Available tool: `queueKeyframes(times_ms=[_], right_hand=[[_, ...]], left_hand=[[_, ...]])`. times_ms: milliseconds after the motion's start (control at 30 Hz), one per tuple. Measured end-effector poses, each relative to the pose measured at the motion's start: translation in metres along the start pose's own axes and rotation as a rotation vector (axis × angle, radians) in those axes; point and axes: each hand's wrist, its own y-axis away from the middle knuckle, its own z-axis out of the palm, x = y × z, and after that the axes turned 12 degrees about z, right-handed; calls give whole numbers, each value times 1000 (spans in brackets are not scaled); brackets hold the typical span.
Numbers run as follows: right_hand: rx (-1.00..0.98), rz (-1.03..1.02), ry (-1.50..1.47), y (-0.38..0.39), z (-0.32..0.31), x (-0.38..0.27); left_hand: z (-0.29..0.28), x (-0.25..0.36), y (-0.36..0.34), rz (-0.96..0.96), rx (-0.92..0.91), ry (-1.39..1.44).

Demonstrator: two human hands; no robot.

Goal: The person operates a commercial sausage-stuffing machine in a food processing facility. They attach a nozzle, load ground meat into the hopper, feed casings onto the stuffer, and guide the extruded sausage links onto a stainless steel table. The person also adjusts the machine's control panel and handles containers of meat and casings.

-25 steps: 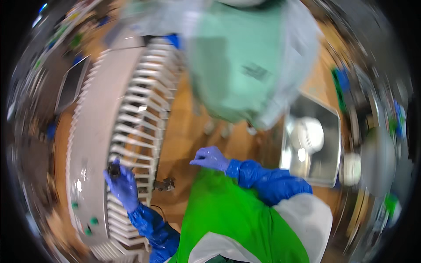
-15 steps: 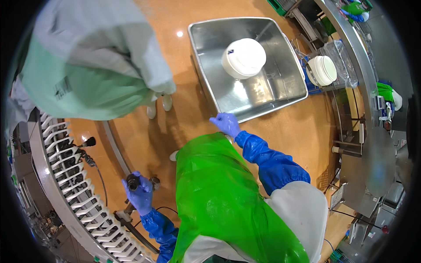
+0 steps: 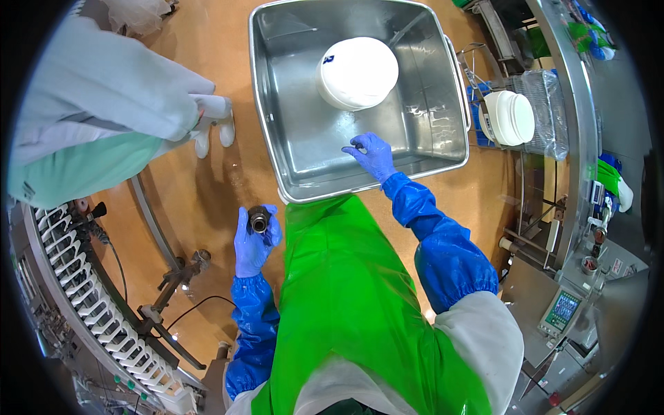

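Observation:
My left hand [image 3: 252, 250], in a purple glove, is closed around a dark cylindrical fitting with a round, hollow-looking end [image 3: 259, 221]; I cannot make out its exact kind. Ahead of me stands a large rectangular steel tub [image 3: 290, 191]. My right hand [image 3: 374, 158], also gloved, reaches over its near side with fingers loosely bent and apart, holding nothing. Inside the tub sits a white round plastic container [image 3: 360, 72] with a dark mark, beyond my right fingers and apart from them. My green apron [image 3: 339, 277] comes up to the tub's near rim.
Another person in pale clothing [image 3: 104, 97] stands at the left. A curved conveyor with white slats [image 3: 90, 297] runs along the lower left, near metal framework [image 3: 166, 290]. Right of the tub are a second white container [image 3: 510, 117] and a steel counter [image 3: 577, 104].
The tub appears nearer. My right hand has moved from its near corner to over its inside. My left hand has come forward and inward with the fitting; the other person has shifted left.

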Motion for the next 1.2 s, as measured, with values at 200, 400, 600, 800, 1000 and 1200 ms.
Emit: queueKeyframes(times_ms=[200, 400, 600, 800, 1000, 1200], right_hand=[[-214, -47, 243, -27, 20, 169], [-1047, 5, 907, 50, 141, 399], [-1031, 194, 944, -21, 96, 369], [-1252, 568, 144, -19, 110, 371], [-1289, 633, -737, -47, 44, 123], [-1392, 235, -895, -39, -102, 0]], left_hand=[[38, -57, -55, 14, 107, -76], [64, -112, -130, -11, 160, 146], [92, -159, -136, 103, 244, 380], [108, -183, -129, 236, 310, 427], [129, -181, -95, 355, 388, 305], [138, -195, -46, 489, 252, 195]])
